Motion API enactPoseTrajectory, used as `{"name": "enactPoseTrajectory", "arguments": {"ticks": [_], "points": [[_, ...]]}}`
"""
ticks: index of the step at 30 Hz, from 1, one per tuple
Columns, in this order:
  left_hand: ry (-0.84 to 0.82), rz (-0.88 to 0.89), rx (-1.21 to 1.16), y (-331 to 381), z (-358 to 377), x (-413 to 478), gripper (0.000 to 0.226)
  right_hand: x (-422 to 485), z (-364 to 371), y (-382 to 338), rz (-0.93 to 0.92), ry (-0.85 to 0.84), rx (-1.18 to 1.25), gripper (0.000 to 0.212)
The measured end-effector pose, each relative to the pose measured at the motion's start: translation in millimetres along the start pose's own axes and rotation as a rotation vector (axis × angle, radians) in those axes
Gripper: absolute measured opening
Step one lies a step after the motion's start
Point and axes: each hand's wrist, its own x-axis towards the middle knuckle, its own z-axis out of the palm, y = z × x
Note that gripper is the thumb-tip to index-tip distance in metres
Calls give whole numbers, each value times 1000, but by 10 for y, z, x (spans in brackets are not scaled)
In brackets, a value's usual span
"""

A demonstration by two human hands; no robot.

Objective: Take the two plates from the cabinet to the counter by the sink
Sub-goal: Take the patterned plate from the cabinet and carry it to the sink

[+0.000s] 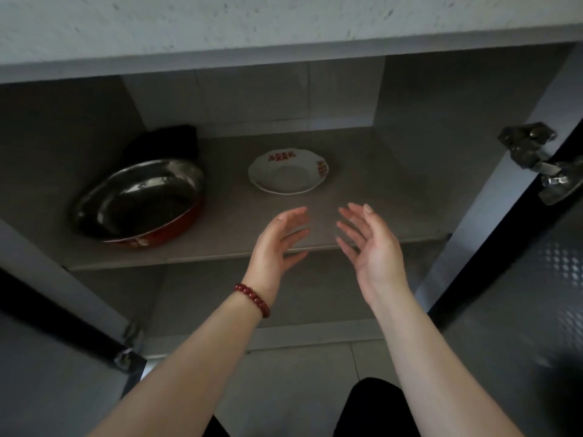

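White plates with red markings [287, 172] sit stacked on the cabinet shelf [362, 197], near its middle; a second rim shows under the top one. My left hand [277, 241], with a red bead bracelet on the wrist, hovers open just in front of the plates. My right hand [369, 244] is also open, palm turned inward, a little to the right. Both hands are apart from the plates and hold nothing.
A metal basin [138, 197] rests in a red-rimmed pan on the shelf's left, with a dark object [167, 140] behind it. The stone counter edge [284, 23] overhangs above. Cabinet doors stand open on both sides, with a hinge [536, 159] at the right.
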Motion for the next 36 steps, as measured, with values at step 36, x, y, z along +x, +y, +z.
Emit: {"name": "enactPoseTrajectory", "arguments": {"ticks": [36], "points": [[33,-204,-528,-204,-846,1576,84,1608,463,717,212,18,244,58]]}}
